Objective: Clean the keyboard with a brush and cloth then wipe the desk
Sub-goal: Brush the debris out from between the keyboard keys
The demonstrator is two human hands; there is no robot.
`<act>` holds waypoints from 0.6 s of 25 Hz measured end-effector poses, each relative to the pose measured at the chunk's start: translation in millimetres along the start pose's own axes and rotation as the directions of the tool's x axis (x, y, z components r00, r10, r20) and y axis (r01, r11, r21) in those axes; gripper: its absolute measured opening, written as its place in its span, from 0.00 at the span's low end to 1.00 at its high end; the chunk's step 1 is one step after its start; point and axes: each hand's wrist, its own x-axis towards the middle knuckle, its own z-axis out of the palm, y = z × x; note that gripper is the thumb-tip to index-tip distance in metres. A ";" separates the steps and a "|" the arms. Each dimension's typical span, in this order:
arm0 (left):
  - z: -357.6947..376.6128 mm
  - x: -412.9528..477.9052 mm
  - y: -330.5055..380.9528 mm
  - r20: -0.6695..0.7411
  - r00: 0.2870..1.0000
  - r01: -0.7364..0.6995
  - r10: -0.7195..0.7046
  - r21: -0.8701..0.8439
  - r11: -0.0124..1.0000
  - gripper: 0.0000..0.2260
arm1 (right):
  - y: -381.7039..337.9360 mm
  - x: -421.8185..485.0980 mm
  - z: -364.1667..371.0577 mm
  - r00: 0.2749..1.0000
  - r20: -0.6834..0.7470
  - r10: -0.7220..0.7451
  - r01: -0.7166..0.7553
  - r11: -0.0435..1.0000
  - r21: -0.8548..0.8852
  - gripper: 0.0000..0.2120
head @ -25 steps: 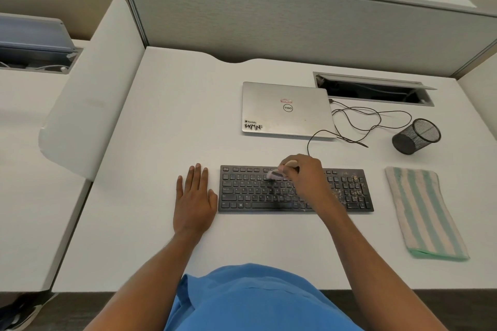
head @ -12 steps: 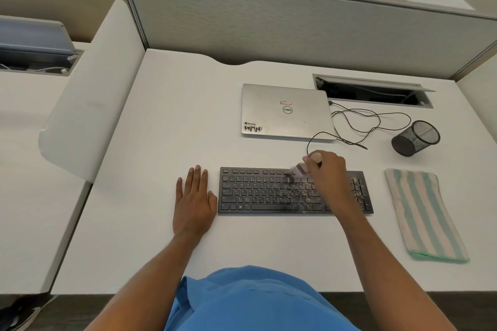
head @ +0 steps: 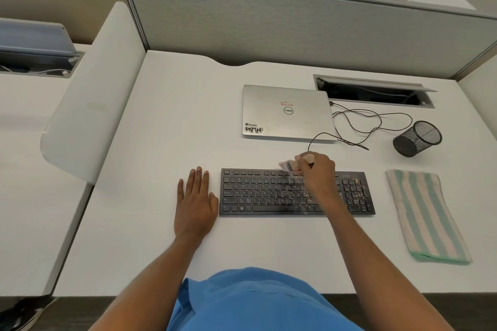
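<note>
Desk (head: 161, 129): left fingers (head: 199, 177) flat beside keyboard (head: 255, 193); right fingers (head: 305, 166) seemingly grip brush (head: 289, 165), rear edge

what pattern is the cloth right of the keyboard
Pale green and cream stripes along the cloth, in the head view.

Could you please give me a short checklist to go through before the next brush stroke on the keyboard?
1. Brush gripped by the right hand: ok.
2. Bristles touching the keyboard: cannot tell, the brush is blurred at its far edge.
3. Keyboard steadied: cannot tell; the left hand lies flat on the desk beside its left end.
4. Keys free of crumbs: not ok, specks dot its right end.
5. Cloth ready: ok, it lies right of the keyboard.
</note>
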 end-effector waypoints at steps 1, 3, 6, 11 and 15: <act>0.0 0.2 -0.5 -0.003 1.000 0.003 -0.003 -0.001 1.000 0.30 | 2.2 2.3 -3.7 1.000 -0.009 0.000 -0.001 0.999 -0.041 0.08; 0.0 0.3 -0.6 -0.007 1.000 0.002 -0.002 0.002 1.000 0.30 | 5.1 6.5 -11.9 0.999 -0.037 0.016 -0.020 0.993 -0.117 0.11; 0.0 0.1 0.4 -0.013 1.000 0.000 0.000 0.001 1.000 0.30 | 1.6 12.7 -15.8 0.996 -0.086 0.034 -0.041 0.996 -0.081 0.12; -0.6 -0.5 0.5 -0.014 1.000 -0.001 0.001 -0.010 1.000 0.30 | -5.6 8.8 3.6 0.996 0.085 0.023 -0.027 0.998 0.052 0.05; -1.5 -0.4 -0.2 -0.014 1.000 0.002 -0.002 -0.013 1.000 0.30 | 5.2 8.6 -5.7 0.998 0.040 0.047 -0.046 0.999 -0.026 0.06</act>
